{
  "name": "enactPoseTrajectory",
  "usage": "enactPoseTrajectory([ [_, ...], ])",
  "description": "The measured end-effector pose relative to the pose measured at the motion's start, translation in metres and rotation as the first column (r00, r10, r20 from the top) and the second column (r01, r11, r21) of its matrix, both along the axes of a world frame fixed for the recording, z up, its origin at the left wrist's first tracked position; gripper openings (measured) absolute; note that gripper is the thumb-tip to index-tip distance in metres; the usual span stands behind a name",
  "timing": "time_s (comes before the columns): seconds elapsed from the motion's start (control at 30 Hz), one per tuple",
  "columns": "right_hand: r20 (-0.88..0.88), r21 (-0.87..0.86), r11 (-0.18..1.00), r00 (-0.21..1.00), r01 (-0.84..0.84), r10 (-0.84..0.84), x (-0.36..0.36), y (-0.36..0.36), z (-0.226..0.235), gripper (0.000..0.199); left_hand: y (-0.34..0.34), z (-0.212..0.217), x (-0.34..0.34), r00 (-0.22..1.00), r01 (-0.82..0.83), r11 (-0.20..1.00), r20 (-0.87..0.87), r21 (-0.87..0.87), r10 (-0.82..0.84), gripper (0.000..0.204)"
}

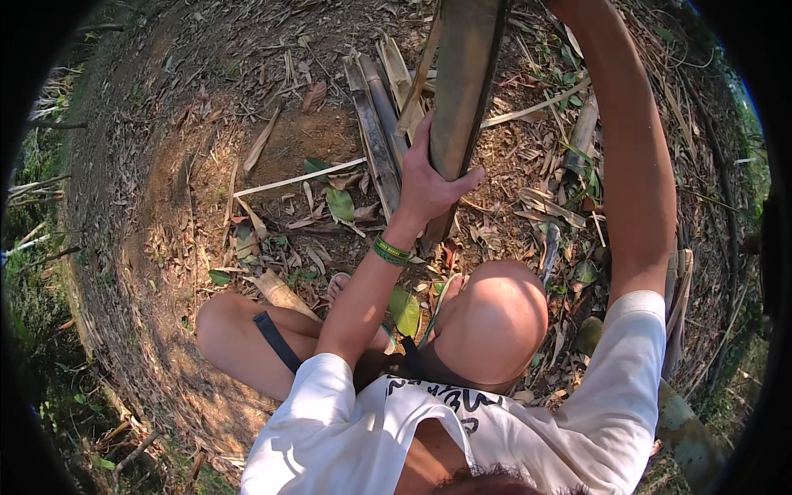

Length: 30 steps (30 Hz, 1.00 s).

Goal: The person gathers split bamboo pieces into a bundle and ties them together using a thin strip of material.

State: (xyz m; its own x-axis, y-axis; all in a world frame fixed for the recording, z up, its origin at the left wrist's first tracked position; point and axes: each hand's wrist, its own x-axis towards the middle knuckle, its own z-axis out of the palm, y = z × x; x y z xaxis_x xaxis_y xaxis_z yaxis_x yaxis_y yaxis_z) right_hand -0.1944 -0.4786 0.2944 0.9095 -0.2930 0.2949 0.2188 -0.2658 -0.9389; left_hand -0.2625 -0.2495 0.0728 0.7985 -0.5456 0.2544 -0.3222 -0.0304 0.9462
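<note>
A thick, brownish-green length of split bamboo stands tilted in front of me, its upper end cut off by the top edge of the view. My left hand is closed round its lower part, thumb to the right and some fingers hidden behind it. The bamboo's lower end comes down near my feet. My right arm reaches far up along the right side, and the hand itself lies beyond the top edge. Split bamboo strips lie on the ground just left of the held piece.
Dry leaves and wood chips cover the brown soil. A thin pale strip lies across it at left. Another bamboo piece rests at right. My bent knees flank the working spot, with green plants at the left rim.
</note>
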Motion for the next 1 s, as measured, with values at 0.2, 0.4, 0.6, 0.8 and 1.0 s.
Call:
enactPoseTrajectory([
  [0.2,0.03,-0.089,0.995,0.999,-0.035,0.038,-0.027,-0.014,-0.118,0.062,0.071,-0.075,0.024,0.891,-0.398,0.845,-0.067,0.358,0.448,0.099],
  [0.4,-0.43,0.115,0.947,0.874,0.3,-0.225,-0.174,-0.007,-0.235,0.043,0.105,-0.144,0.02,0.742,-0.428,0.706,-0.227,0.564,0.631,0.098],
  [0.6,-0.548,-0.141,0.825,0.65,0.548,-0.526,-0.324,-0.023,-0.32,0.038,0.093,-0.159,0.032,0.736,-0.43,0.561,-0.085,0.707,0.672,0.095],
  [0.8,-0.335,-0.764,0.455,0.32,0.458,-0.886,-0.419,-0.059,-0.334,0.046,0.104,-0.209,0.043,0.803,-0.358,0.381,0.072,0.853,0.592,0.108],
  [1.0,-0.193,-0.952,0.185,-0.007,0.245,-0.981,-0.53,-0.127,-0.343,0.077,0.1,-0.215,0.041,0.862,-0.362,0.459,0.103,0.811,0.496,0.107],
])
